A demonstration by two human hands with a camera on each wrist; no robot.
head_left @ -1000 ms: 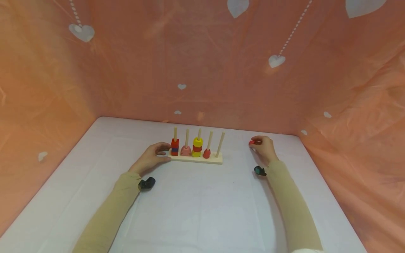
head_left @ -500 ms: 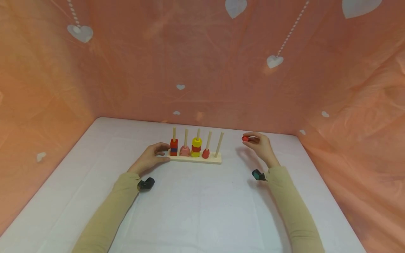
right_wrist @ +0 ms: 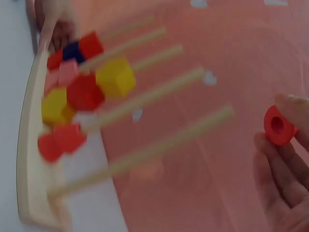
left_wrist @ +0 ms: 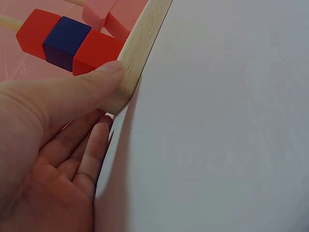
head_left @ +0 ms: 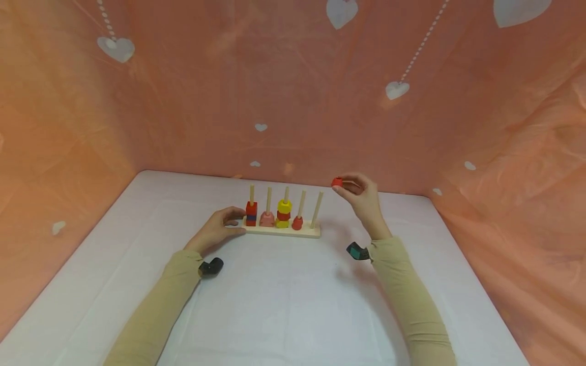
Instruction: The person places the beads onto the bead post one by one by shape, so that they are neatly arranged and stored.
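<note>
My right hand (head_left: 364,199) pinches a red bead (head_left: 337,182) between thumb and fingers, raised to the right of the wooden peg stand (head_left: 281,231). In the right wrist view, the hole of this bead (right_wrist: 277,123) faces the pegs. My left hand (head_left: 220,227) holds the left end of the stand, thumb (left_wrist: 99,79) on its near side at the corner. Of the stand's several pegs, the leftmost bears red and blue blocks (left_wrist: 66,42). The others bear pink pieces (head_left: 267,219), yellow and red beads (head_left: 284,215) and small red pieces (head_left: 297,222). The rightmost peg (head_left: 317,209) is bare.
A white cloth covers the table (head_left: 274,305). An orange-pink curtain (head_left: 293,91) with white hearts surrounds its back and sides. Black wrist cameras (head_left: 211,267) sit at both sleeve cuffs.
My right hand has lifted the red bead from close over the table on the right, up and leftward toward the stand. The left hand has stayed at the stand's end.
</note>
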